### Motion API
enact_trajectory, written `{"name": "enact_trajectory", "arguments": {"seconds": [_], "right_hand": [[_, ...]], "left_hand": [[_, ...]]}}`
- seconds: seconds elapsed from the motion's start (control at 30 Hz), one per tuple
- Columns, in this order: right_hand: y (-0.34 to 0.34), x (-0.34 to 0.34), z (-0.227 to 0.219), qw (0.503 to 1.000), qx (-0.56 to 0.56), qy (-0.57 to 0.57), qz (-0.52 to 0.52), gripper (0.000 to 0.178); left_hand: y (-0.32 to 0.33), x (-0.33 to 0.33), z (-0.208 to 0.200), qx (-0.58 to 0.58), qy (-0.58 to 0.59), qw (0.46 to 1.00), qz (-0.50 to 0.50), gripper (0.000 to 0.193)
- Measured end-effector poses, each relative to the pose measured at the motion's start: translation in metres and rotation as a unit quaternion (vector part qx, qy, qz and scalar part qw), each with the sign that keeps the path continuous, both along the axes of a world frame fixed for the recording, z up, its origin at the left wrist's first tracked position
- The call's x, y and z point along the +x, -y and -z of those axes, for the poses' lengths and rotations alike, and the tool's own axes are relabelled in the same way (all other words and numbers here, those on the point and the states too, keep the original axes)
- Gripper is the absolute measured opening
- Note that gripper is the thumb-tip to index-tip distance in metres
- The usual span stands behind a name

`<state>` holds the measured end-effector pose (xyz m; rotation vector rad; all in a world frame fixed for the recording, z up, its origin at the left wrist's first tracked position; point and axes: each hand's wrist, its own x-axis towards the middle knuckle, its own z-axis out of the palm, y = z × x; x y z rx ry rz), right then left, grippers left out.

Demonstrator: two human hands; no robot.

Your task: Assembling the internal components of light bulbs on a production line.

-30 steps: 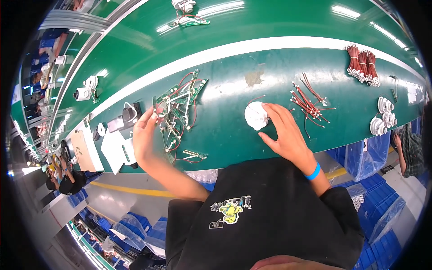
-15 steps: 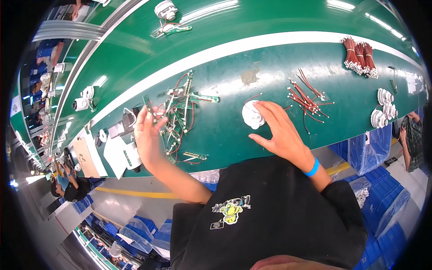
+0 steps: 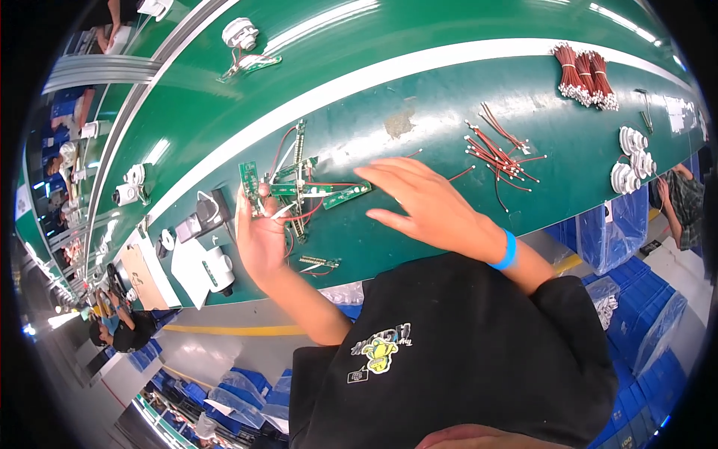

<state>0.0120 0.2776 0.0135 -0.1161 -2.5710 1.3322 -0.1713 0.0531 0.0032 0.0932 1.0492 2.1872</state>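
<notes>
My left hand [image 3: 259, 236] grips a small green circuit board [image 3: 248, 178] between thumb and fingers, at the left side of a pile of circuit boards [image 3: 299, 183] with red and white wires. My right hand [image 3: 434, 202] reaches left, palm down, its fingers stretched out and fingertips close to the right end of a green board strip [image 3: 348, 194]. Whether they touch that strip I cannot tell. The round white part seen earlier is hidden, apparently beneath my right hand. Another wired board [image 3: 318, 262] lies nearer me on the green bench.
Loose red wires [image 3: 497, 153] lie right of my right hand, with bundled red wires [image 3: 576, 75] farther back. White round parts [image 3: 634, 161] stand at the far right. At left are a white camera-like housing [image 3: 218, 269], white paper [image 3: 191, 262] and a black box [image 3: 213, 209].
My right hand has moved left from the round white part toward the boards, covering that part. The board in my left hand has turned its broad face into view.
</notes>
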Motion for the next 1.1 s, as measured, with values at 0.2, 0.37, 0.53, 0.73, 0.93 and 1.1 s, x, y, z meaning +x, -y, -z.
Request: {"name": "enact_trajectory", "arguments": {"seconds": [0.2,0.37,0.53,0.73,0.93,1.1], "right_hand": [[-0.008,-0.047,0.025,0.990,-0.015,0.079,-0.114,0.034],[-0.008,-0.039,0.014,0.984,-0.068,0.137,-0.097,0.020],[-0.007,-0.038,0.005,0.989,-0.081,0.120,-0.040,0.026],[0.008,-0.038,0.017,0.997,-0.065,0.046,-0.024,0.030],[0.001,-0.037,0.009,0.933,-0.328,0.149,0.025,0.024],[0.005,-0.036,0.009,0.974,-0.170,0.141,-0.042,0.024]], "left_hand": [[-0.009,0.013,-0.007,0.190,0.171,0.966,0.026,0.031],[-0.023,0.019,-0.008,0.133,0.145,0.979,-0.057,0.024],[-0.027,0.024,-0.003,0.161,0.217,0.961,-0.064,0.019],[-0.035,0.032,0.000,0.094,0.175,0.976,-0.093,0.016],[-0.031,0.028,-0.002,0.237,0.333,0.912,-0.029,0.025],[-0.033,0.031,0.000,0.324,0.414,0.850,-0.027,0.026]]}}
